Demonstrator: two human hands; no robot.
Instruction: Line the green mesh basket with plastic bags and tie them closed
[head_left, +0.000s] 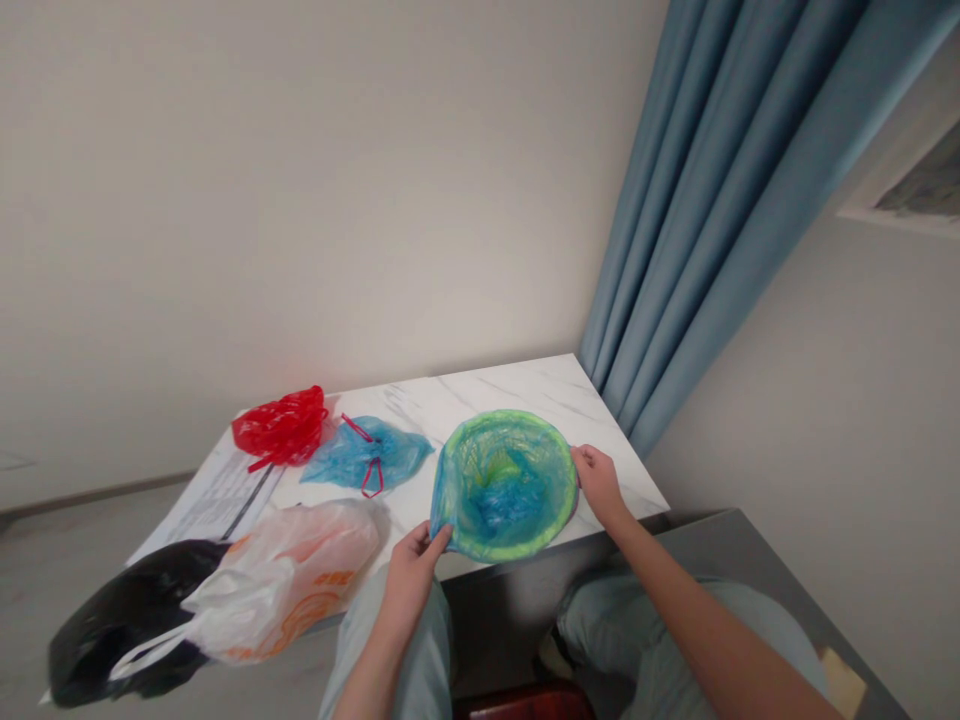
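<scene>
A round green bin [534,548] stands near the table's front edge, its mouth facing me. A thin blue plastic bag [504,500] lines the inside and folds over the rim, bunched at the bottom. At the lower left of the rim, my left hand [414,562] pinches the bag's edge between thumb and fingers. My right hand [600,488] is closed on the bag's edge at the right side of the rim; its fingertips are partly hidden.
Left of the bin lie a knotted blue bag [375,455] with red ties, a red bag [283,428], a white bag [300,570] with orange print and a black bag [127,610]. A printed sheet [214,495] lies beneath them on the marble-patterned table [510,380]. A blue curtain [720,180] hangs at right.
</scene>
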